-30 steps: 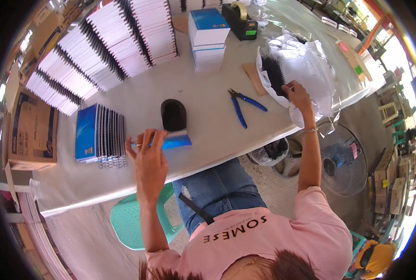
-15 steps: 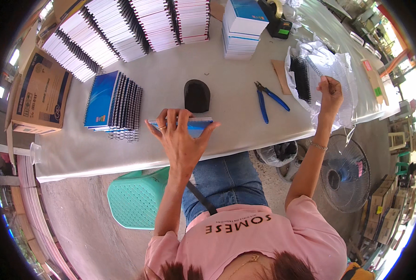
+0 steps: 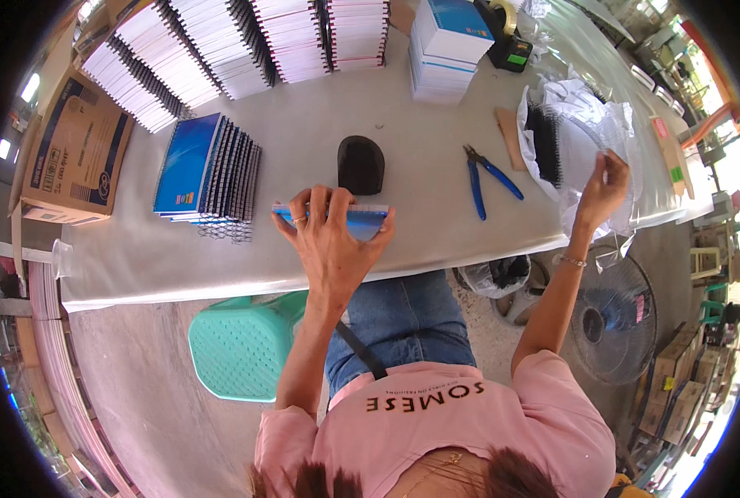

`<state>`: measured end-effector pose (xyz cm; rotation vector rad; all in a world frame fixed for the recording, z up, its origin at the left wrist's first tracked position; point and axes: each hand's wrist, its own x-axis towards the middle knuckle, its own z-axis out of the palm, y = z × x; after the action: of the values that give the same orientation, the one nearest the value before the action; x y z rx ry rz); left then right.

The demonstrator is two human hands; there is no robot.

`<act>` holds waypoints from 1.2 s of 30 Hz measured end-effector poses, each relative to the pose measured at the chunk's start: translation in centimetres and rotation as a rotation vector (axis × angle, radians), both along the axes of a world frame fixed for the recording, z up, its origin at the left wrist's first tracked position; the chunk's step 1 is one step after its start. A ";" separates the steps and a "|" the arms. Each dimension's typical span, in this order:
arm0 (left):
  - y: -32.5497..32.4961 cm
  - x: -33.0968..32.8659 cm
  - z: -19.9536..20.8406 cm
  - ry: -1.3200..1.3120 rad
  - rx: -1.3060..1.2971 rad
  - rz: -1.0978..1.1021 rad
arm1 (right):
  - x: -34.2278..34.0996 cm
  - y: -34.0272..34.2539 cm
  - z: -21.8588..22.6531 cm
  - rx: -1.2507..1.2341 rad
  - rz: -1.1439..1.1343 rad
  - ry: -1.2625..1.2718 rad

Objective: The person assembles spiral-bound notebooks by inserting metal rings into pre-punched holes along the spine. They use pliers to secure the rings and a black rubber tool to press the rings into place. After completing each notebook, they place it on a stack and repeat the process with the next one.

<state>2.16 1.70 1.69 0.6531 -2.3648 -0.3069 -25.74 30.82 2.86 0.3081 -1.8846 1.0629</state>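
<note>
My left hand (image 3: 334, 236) grips a blue-covered notebook (image 3: 367, 222) held on its edge near the table's front, thumb at one end and fingers over the top. A black rounded block (image 3: 361, 166) sits just behind it. At the right, my right hand (image 3: 604, 189) pinches the end of a thin spiral binding coil (image 3: 584, 133) above a white plastic bag (image 3: 581, 108). Dark binding coils (image 3: 544, 145) lie in the bag. Blue-handled cutting pliers (image 3: 491, 183) rest on the table between my hands, jaws apart.
Left of my hands stands a stack of spiral-bound blue notebooks (image 3: 208, 174), beside a cardboard box (image 3: 78, 149). Rows of bound books (image 3: 287, 37) fill the back. Unbound book blocks (image 3: 444, 62) and a tape dispenser (image 3: 507, 46) stand back right. A fan (image 3: 610, 315) is below the table's right side.
My right hand has moved slightly right with the coil, whose length now bends in an arc. The left hand keeps its hold on the notebook. The whole view has shifted a little.
</note>
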 end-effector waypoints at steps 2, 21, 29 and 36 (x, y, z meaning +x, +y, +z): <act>0.1 -0.2 0.0 0.009 -0.005 0.003 | -0.1 0.4 0.2 0.006 -0.043 0.100; -0.2 0.1 -0.5 -0.033 -0.016 -0.017 | -1.1 1.9 -1.3 -0.792 0.952 -0.295; -0.3 0.2 -0.3 -0.029 -0.010 -0.044 | -2.5 2.6 -1.6 -0.869 1.099 -0.334; -0.3 0.3 0.3 -0.020 -0.019 -0.051 | 1.9 -1.2 1.8 -0.910 1.254 -0.538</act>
<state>2.42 1.44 2.02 0.5908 -2.4037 -0.3008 -23.88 29.63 4.66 0.7296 -1.2664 2.9175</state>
